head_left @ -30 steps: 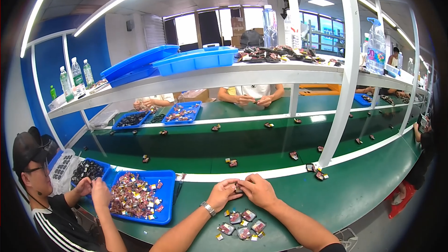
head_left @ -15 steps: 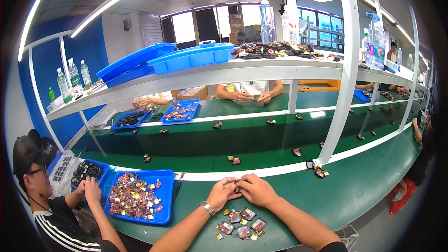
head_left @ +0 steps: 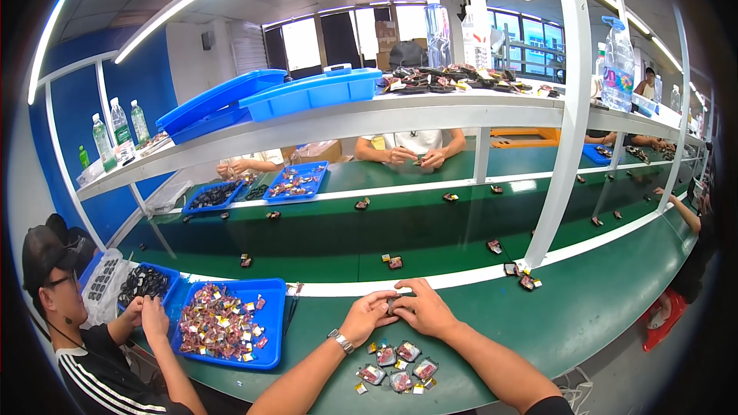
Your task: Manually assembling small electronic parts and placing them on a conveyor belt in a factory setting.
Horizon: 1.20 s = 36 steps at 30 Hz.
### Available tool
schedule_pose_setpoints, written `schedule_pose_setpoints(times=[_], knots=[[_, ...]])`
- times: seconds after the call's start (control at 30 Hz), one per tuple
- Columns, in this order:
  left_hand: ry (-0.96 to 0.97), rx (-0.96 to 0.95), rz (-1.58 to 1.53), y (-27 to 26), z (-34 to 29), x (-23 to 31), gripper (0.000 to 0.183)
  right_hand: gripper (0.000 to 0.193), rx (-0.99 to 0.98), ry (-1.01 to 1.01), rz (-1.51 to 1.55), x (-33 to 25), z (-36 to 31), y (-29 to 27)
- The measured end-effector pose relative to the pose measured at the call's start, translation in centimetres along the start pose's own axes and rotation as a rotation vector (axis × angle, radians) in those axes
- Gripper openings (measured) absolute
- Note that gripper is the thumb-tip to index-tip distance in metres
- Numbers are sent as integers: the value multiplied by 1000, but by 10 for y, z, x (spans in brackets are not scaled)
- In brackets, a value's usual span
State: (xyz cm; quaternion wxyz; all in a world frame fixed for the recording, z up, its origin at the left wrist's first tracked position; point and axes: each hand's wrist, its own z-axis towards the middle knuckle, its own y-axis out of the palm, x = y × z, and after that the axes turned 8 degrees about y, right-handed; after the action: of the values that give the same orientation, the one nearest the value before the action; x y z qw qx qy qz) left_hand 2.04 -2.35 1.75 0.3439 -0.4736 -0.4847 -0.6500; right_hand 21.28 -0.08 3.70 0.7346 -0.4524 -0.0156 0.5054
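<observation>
Blue tray (head_left: pixel 280 315): heaped with small parts, left of the left hand (head_left: pixel 369 318), its near rim apart from that wrist.
White rail (head_left: pixel 330 290): edge just beyond both hands.
Left hand: fingers closed narrowly around the small dark part.
Dark part (head_left: pixel 393 302): between the two hands; long axis seems to point away from the body, though fingers cover most of it.
Pile of parts (head_left: pixel 400 367): just nearer the body than the hands, between the forearms.
Right hand (head_left: pixel 427 313): thumb at the part, index finger lifted apart.
Green table (head_left: pixel 600 315): stretches broadly rightward from the right hand.
</observation>
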Motion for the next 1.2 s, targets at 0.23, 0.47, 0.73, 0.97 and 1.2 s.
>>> schedule_pose_setpoints(times=[0.23,0.47,0.73,0.97,1.2], knots=[[39,-154,-27,-10,-1,-2,40,9,-35,201,145,-3,-3,6],[-16,-105,-38,-8,-1,0,38,12,-119,182,201,-2,-7,1],[-10,-106,-41,-9,0,-3,32,10,91,237,165,-13,-13,15],[10,-61,-74,-7,0,-4,30,12,153,245,204,-6,-16,25],[45,-17,-90,-6,-1,-7,27,15,119,312,253,-7,-16,28]])
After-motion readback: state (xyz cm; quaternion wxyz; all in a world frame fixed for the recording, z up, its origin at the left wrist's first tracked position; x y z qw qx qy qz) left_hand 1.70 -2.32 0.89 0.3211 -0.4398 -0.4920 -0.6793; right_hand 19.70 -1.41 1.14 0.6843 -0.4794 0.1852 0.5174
